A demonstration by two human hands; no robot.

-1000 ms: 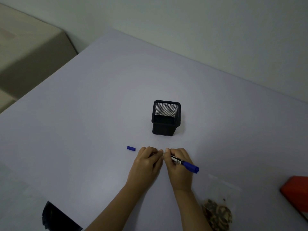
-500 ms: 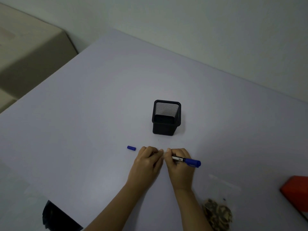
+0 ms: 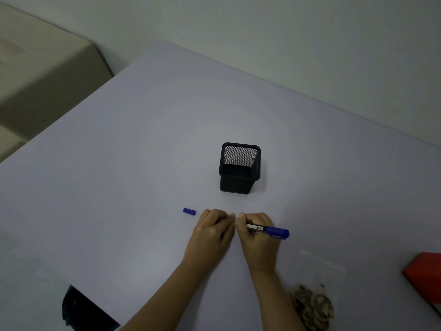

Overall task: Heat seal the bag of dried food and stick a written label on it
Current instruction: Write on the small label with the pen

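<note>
My right hand (image 3: 256, 231) grips a blue marker (image 3: 270, 230), whose blue end points right. My left hand (image 3: 212, 229) rests on the table right beside it, fingers curled; the two hands touch at the fingertips. What lies under the fingers is hidden; a label cannot be made out. The marker's blue cap (image 3: 189, 211) lies on the table just left of my left hand. A clear bag of brown dried food (image 3: 312, 304) lies at the bottom right, beside my right forearm.
A black mesh pen holder (image 3: 238, 170) stands empty just behind my hands. A red box-like object (image 3: 424, 278) sits at the right edge. A black object (image 3: 83, 311) lies at the bottom left. The lilac table (image 3: 119, 163) meets a wall behind.
The marker's blue end has swung up and to the right in my right hand. My left hand and the cap have stayed put.
</note>
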